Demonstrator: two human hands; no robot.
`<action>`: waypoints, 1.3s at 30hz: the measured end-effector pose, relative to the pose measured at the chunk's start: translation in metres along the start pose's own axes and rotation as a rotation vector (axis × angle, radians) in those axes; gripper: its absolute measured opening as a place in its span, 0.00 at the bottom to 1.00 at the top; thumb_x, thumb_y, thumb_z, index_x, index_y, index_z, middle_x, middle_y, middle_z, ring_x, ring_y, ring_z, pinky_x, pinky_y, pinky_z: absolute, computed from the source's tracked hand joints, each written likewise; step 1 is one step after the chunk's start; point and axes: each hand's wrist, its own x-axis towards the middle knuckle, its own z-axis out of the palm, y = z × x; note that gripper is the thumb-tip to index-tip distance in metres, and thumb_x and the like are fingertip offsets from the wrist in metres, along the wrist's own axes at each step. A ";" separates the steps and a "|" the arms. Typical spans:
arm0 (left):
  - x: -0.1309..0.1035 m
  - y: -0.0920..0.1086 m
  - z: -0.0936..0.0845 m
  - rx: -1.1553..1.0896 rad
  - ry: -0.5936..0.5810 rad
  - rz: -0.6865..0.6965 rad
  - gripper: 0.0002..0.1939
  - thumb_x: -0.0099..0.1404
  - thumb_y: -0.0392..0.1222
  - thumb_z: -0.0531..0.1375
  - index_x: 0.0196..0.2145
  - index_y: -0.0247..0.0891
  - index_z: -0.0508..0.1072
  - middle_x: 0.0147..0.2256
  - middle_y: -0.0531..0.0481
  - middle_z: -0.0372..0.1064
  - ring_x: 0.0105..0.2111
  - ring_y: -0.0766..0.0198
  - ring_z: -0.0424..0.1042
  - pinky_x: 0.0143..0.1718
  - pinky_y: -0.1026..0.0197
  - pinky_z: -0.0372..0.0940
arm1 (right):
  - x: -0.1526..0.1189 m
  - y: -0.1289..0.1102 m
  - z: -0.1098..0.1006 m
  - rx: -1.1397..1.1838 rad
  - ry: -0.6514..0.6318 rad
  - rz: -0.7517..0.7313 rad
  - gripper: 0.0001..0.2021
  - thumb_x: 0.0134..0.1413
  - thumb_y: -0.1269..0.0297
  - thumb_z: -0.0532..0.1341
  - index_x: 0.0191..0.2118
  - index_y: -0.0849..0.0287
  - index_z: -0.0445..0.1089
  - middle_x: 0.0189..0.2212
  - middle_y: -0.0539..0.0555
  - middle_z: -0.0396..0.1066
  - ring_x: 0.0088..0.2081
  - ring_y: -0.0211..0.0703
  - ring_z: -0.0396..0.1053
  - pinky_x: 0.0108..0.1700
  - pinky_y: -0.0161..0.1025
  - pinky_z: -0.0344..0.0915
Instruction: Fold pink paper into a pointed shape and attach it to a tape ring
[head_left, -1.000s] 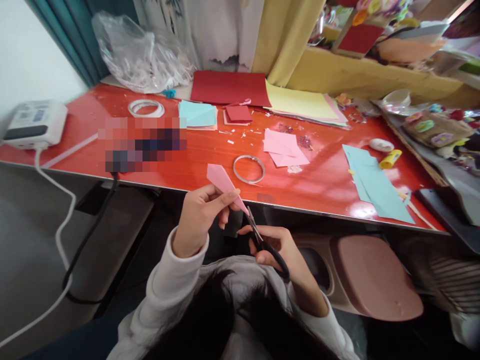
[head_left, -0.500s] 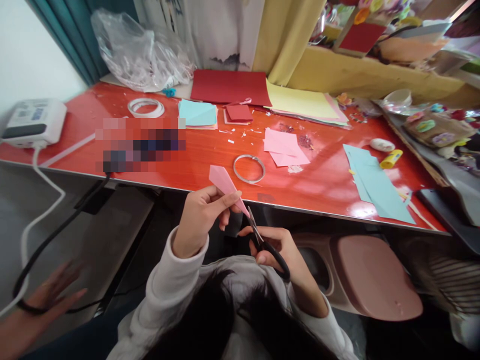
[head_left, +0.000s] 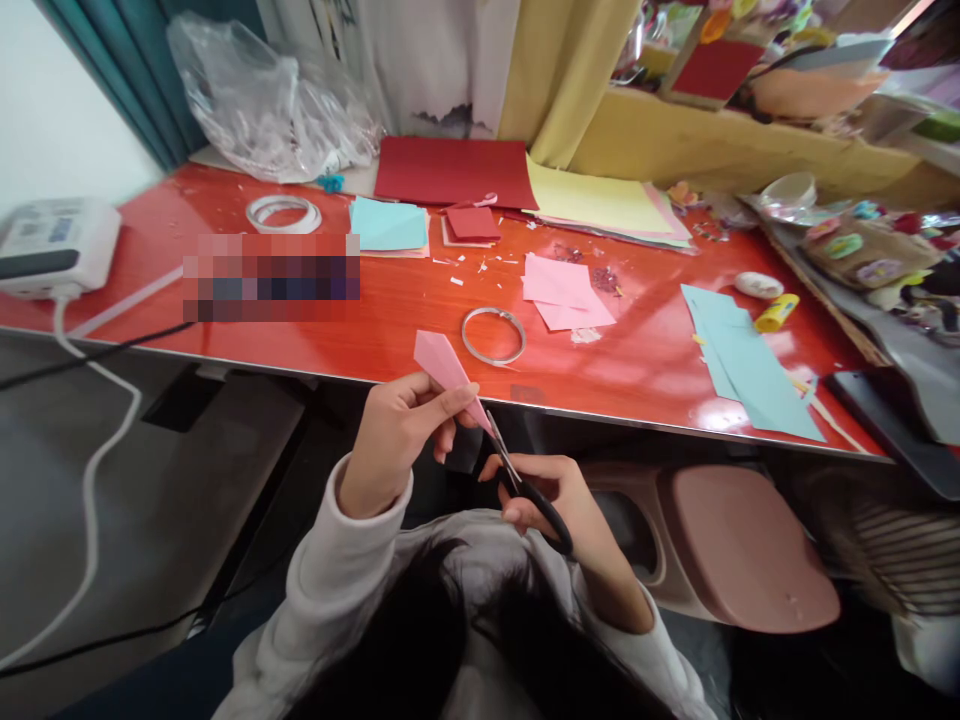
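A folded piece of pink paper [head_left: 441, 360] is pinched between the thumb and fingers of my left hand [head_left: 401, 430], just off the table's front edge. My right hand [head_left: 555, 490] grips black-handled scissors [head_left: 544, 508]. Their blades point up and to the left, at the narrow lower tip of the pink paper; whether they have cut into it I cannot tell. On the table beyond my hands lie a thin metal ring [head_left: 493, 336] and loose pink sheets [head_left: 559, 285].
On the red table [head_left: 360, 345] are light-blue sheets [head_left: 750, 365], a yellow glue stick [head_left: 777, 313], a tape roll [head_left: 283, 214], dark red paper [head_left: 454, 172], yellow sheets [head_left: 607, 205] and a white box with a cable [head_left: 64, 245]. A pink-brown stool [head_left: 750, 545] stands at right.
Another person's hand at the lower left has left the view, and the black cable there has shifted. My hands keep nearly the same pose on the paper and scissors.
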 end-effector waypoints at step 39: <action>-0.002 -0.003 0.001 -0.054 -0.035 -0.029 0.10 0.55 0.40 0.65 0.22 0.32 0.73 0.19 0.52 0.69 0.13 0.73 0.62 0.13 0.70 0.58 | 0.003 0.016 0.010 0.094 0.050 -0.068 0.19 0.43 0.51 0.66 0.32 0.64 0.70 0.14 0.44 0.57 0.15 0.28 0.51 0.17 0.29 0.50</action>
